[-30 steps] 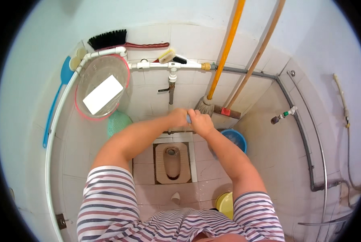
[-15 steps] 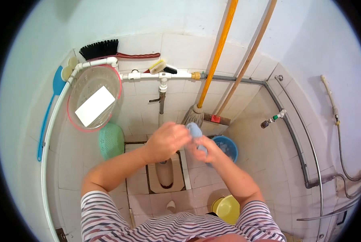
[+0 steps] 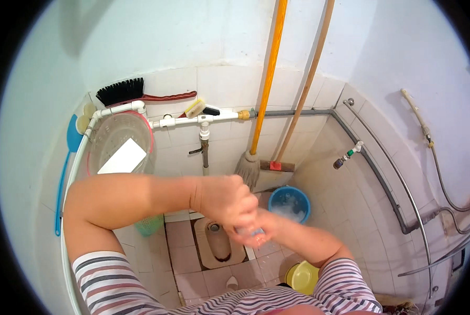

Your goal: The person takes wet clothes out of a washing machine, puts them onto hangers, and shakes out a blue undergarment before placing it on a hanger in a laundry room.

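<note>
My left hand (image 3: 227,199) is closed in a fist over my right hand (image 3: 261,226), in front of my body and above the tiled floor. Both are clenched on a crumpled light blue cloth (image 3: 249,231), of which only a small bit shows between the fingers. The left elbow is raised out to the side and that fist is slightly blurred. Some drops appear just below the hands. Beyond the right hand, a blue basin (image 3: 271,200) with sudsy water stands on the floor by the wall.
Below my hands is a squat toilet (image 3: 204,247). A yellow basin (image 3: 304,277) sits near my right side. Against the back wall lean a mop (image 3: 267,79) and a wooden-handled broom (image 3: 307,79). Pipes (image 3: 177,121) carry a black brush (image 3: 122,93) and a clear bucket (image 3: 150,134).
Both hands have moved down and closer to my body, with the left wrist turned over and its elbow lifted. Less of the cloth shows. The view has shifted slightly.
</note>
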Demonstrator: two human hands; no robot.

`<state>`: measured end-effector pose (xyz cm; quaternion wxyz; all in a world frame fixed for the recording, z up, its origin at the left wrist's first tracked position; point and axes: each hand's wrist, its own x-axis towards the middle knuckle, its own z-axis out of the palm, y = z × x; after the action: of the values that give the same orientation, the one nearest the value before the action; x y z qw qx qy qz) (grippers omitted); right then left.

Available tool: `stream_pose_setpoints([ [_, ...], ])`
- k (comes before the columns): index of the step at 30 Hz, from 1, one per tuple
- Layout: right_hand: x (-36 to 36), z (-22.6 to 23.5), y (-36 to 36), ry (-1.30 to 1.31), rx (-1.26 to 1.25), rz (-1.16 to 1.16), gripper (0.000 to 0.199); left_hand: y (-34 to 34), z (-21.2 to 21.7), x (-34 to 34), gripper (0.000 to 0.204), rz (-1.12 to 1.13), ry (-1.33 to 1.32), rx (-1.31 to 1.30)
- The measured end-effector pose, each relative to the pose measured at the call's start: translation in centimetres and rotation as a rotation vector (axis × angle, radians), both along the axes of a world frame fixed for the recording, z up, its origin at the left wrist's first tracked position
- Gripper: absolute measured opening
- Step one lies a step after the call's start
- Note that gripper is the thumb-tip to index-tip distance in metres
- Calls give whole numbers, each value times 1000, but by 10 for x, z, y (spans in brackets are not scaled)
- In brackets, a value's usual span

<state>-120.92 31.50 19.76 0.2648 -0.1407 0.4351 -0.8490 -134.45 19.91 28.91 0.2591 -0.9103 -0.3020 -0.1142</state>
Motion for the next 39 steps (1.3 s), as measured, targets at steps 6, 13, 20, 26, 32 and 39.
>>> stream_pose_setpoints([
  [6, -62, 2, 23, 92, 940, -675, 14, 36, -55, -53, 16, 641, 55, -187],
  [13, -102, -42, 48, 498, 1582, -904, 41, 54, -117, -63, 19, 1086, -498, -256],
  [20, -101, -63, 58, 1075, 1937, -708, 32, 39, -156, -58, 15, 947, -1305, -489],
  [26, -91, -65, 42, 1211, 1947, -619, 38, 22, -146, -58, 14, 1174, -1801, -1230],
  [32, -74, -59, 36, 978, 1780, -756, 47, 10, -151, -48, 44, 691, -2191, -1189],
  [39, -25, -32, 36, -387, 53, -388, 17, -44, -96, 15, 44, 591, -1149, -81],
])
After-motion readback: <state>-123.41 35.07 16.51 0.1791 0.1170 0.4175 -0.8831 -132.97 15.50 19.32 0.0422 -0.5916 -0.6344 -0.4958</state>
